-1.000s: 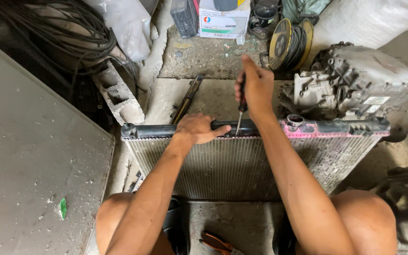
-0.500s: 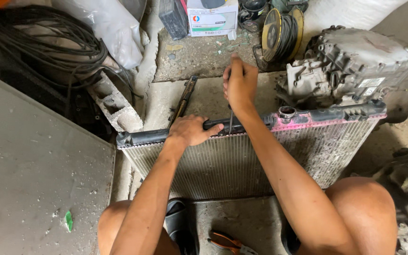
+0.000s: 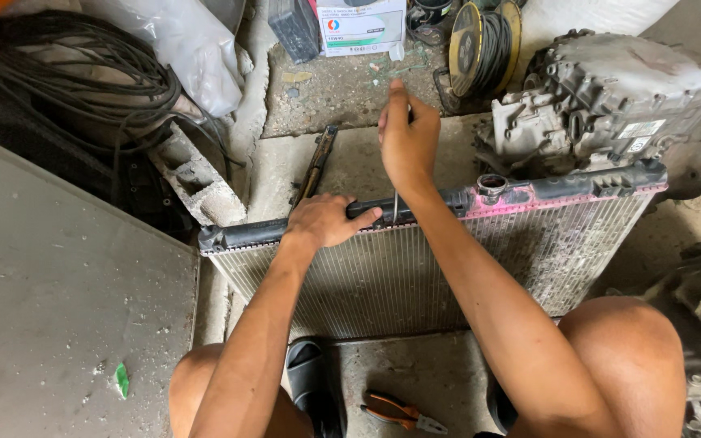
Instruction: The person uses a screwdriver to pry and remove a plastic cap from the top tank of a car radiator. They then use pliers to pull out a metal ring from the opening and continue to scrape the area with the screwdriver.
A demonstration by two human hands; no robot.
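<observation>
A radiator [image 3: 415, 268] is being stood between the knees, pliers [image 3: 403, 412] lying before it, an engine part [image 3: 610, 97] behind at right, cables [image 3: 66, 73] behind at left

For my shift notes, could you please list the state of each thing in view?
Radiator: standing on edge, filler neck uncapped.
Left hand: gripping the radiator's black top tank.
Right hand: closed on a screwdriver, tip at the tank seam.
Pliers: lying on the floor, untouched.
Cable: coiled.

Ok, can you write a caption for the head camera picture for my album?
Left hand grips a radiator's black top tank while the right hand works a screwdriver along its edge.
</observation>
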